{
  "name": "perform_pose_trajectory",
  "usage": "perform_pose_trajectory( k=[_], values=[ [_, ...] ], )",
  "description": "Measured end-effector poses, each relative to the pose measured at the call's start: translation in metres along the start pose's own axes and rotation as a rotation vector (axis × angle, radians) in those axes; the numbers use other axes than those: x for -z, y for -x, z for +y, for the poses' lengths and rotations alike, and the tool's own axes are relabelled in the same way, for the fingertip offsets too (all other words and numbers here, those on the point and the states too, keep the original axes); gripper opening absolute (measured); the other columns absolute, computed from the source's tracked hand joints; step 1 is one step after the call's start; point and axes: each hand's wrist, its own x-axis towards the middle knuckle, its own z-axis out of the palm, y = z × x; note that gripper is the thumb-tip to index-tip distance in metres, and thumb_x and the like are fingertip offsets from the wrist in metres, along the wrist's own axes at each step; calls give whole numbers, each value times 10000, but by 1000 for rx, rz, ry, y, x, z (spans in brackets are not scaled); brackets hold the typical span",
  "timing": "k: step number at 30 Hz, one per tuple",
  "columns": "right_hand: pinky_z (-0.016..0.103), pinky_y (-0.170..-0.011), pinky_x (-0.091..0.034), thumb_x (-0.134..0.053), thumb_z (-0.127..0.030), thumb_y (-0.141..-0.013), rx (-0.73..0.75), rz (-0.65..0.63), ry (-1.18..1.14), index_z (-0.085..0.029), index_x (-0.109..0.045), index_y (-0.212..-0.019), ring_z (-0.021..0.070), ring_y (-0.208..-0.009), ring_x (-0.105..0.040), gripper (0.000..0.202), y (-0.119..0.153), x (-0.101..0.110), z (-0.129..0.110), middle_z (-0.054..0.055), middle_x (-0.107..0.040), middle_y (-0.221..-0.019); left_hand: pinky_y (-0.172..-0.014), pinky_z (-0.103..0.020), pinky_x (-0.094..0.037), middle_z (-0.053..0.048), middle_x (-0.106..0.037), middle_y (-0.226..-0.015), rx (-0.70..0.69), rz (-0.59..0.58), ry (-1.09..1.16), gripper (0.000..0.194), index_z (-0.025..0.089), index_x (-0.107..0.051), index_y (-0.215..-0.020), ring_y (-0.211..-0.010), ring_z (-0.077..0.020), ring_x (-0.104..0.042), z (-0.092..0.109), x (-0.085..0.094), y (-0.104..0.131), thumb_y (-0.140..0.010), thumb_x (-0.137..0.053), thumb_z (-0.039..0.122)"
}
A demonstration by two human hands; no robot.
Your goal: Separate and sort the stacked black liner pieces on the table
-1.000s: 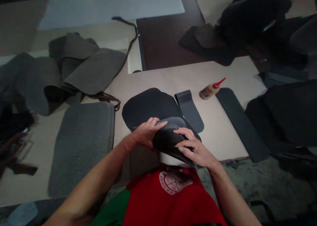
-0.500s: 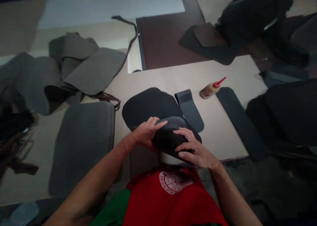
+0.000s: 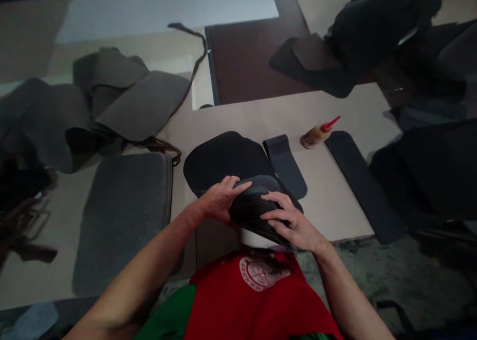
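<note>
A thick stack of dark, thin sheets (image 3: 248, 208) is bent over at the near edge of the table, its layered edges facing me. My left hand (image 3: 222, 198) grips its left side, with the thumb over the top. On the right side, the fingers of my right hand (image 3: 288, 220) are spread a little and press against the layered edges. Under and behind the stack lies a black rounded piece (image 3: 227, 158). A dark strip with a curled end (image 3: 286, 163) rests just right of that piece.
A glue bottle with a red nozzle (image 3: 316, 134) stands beyond a long dark strip (image 3: 363, 186). A grey stack of pads (image 3: 124, 220) lies at left, below loose grey pieces (image 3: 145, 104). Dark bundles (image 3: 380, 27) fill the right side. A brown panel (image 3: 257, 56) lies farther back.
The fingers of my right hand have shifted slightly left along the layered edges. My left hand keeps its place on the stack.
</note>
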Motion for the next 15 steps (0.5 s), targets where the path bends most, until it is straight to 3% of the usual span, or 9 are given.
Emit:
perform_pose_trajectory(
  k=[7,9,12,15],
  values=[
    [585,-1214,-223,-492,-307,-994,10,-68,-11,-287,-785,-1001,312,-1485,-246,293,6,5,-4,45,-451,-1522,-996,-541,-496,-212,-364,-1435,-2,2,-14,1334,231,-260,-1561,-1256,-407,-441,0,-1,0,-458,-879,658],
    [597,-1221,-201,-602,-423,-944,-14,-128,-31,-285,-755,-1100,338,-1505,-198,258,8,8,-8,57,-387,-1571,-992,-542,-497,-212,-361,-1434,-1,-6,-14,1346,232,-250,-1564,-1261,-409,-434,-1,-1,0,-453,-882,656],
    [615,-1225,-173,-778,-517,-795,-23,-159,11,-288,-714,-1168,368,-1503,-182,443,10,6,-10,71,-320,-1607,-994,-536,-497,-210,-354,-1439,-8,-2,-10,1351,237,-237,-1568,-1268,-405,-429,-1,-2,0,-456,-881,652],
    [587,-1201,-245,-706,-376,-886,-24,-11,99,-262,-749,-950,332,-1452,-285,138,10,-6,-3,74,-438,-1503,-987,-524,-506,-205,-359,-1435,-10,17,-10,1343,237,-242,-1566,-1260,-396,-437,-2,-3,0,-455,-883,637]
  ],
)
